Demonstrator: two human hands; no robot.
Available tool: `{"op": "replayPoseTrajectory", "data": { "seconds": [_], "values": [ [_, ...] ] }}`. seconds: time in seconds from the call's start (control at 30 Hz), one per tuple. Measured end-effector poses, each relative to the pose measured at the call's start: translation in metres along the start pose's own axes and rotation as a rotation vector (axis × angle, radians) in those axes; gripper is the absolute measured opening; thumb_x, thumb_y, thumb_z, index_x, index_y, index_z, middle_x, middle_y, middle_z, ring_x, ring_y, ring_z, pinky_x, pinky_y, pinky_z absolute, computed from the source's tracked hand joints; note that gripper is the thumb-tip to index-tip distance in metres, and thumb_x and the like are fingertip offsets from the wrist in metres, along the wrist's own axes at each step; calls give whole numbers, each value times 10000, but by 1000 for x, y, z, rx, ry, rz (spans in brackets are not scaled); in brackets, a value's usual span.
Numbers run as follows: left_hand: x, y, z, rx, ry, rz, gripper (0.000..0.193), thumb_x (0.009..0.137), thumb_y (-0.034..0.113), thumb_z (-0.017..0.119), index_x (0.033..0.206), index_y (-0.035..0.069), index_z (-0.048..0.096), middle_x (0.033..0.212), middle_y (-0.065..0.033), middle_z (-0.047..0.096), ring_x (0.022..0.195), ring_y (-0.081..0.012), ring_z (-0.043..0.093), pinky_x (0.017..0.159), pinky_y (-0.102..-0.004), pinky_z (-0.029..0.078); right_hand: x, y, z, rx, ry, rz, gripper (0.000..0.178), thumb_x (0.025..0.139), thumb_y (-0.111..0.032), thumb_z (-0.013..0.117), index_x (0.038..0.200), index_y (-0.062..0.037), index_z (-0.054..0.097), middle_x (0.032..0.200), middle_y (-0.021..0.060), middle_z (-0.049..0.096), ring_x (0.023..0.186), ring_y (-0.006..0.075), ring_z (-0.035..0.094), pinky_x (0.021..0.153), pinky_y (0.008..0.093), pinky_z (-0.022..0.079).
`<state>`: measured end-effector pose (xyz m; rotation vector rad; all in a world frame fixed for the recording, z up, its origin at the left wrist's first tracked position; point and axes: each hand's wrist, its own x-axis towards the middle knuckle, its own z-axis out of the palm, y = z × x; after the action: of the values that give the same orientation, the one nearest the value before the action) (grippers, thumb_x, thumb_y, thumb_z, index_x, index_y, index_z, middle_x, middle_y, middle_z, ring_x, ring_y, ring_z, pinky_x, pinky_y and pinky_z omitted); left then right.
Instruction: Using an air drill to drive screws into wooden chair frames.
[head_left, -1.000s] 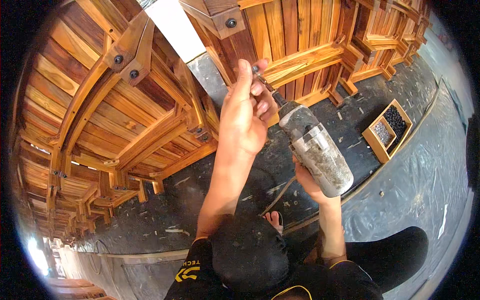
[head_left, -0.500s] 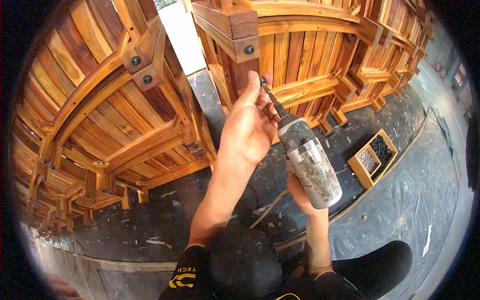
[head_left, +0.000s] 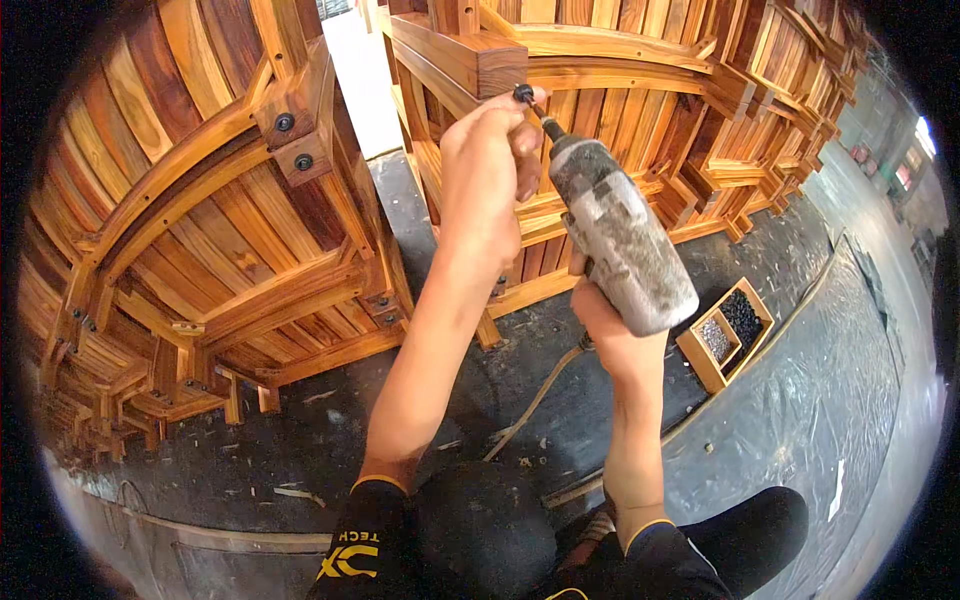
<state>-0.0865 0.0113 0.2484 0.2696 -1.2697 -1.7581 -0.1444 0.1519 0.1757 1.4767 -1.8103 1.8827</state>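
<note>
Pinching black fastener point(head_left: 523, 93) between left fingers point(head_left: 527, 140); right fingers point(head_left: 592, 305) wrapped around power driver point(head_left: 630, 250).

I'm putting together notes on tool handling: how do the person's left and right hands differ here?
The left hand pinches the small black piece at the bit's tip; the right hand wraps the power tool from below its body.
The left hand reaches up beside the wooden frame; the right hand sits lower, nearer the person.
Less of the right hand shows, as the tool covers part of it.
Both are bare.
</note>
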Motion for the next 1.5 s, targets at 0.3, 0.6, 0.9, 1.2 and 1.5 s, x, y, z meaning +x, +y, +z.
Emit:
{"op": "replayPoseTrajectory", "data": {
  "seconds": [0.3, 0.6, 0.9, 1.2, 1.5],
  "values": [
    [8, 3, -9, -102, -44, -53, 293, 923, 154, 455, 1116, 21, 630, 629, 68, 410, 464, -72, 316, 452, -245, 269, 15, -9, 1, 95, -78, 190, 183, 746, -23, 649, 928, -14, 673, 855, 77, 698, 793, 189, 670, 733, 309, 508],
    [11, 5, -20, 12, -69, -51, 266, 902, 102, 481, 1098, 21, 642, 621, 49, 459, 496, -63, 399, 481, -231, 327, 13, -15, 4, 167, -9, 232, 201, 747, -9, 649, 947, -5, 668, 859, 71, 699, 773, 159, 657, 713, 300, 506],
    [92, 57, -48, 701, 332, 906, 233, 906, 187, 534, 1024, 6, 622, 773, -156, 659, 698, -246, 633, 695, -393, 498, 19, -33, 5, 320, 2, 320, 422, 680, 122, 527, 1078, 12, 615, 849, 32, 589, 623, 82, 498, 481, 224, 384],
    [136, 62, -16, 837, 300, 262, 666, 1024, 467, 270, 1414, -63, 374, 1494, -249, 335, 1391, -368, 314, 1179, -445, 211, 21, -35, 1, 295, 30, 364, 342, 667, 109, 549, 982, -3, 618, 849, 22, 604, 709, 104, 532, 589, 232, 415],
    [136, 60, -20, 797, 292, 277, 693, 1023, 486, 262, 1386, -89, 399, 1517, -251, 285, 1414, -347, 276, 1186, -440, 190, 28, -38, 2, 217, 0, 315, 322, 650, 105, 549, 946, 1, 617, 820, 25, 599, 700, 113, 533, 596, 238, 412]
  ]
}}
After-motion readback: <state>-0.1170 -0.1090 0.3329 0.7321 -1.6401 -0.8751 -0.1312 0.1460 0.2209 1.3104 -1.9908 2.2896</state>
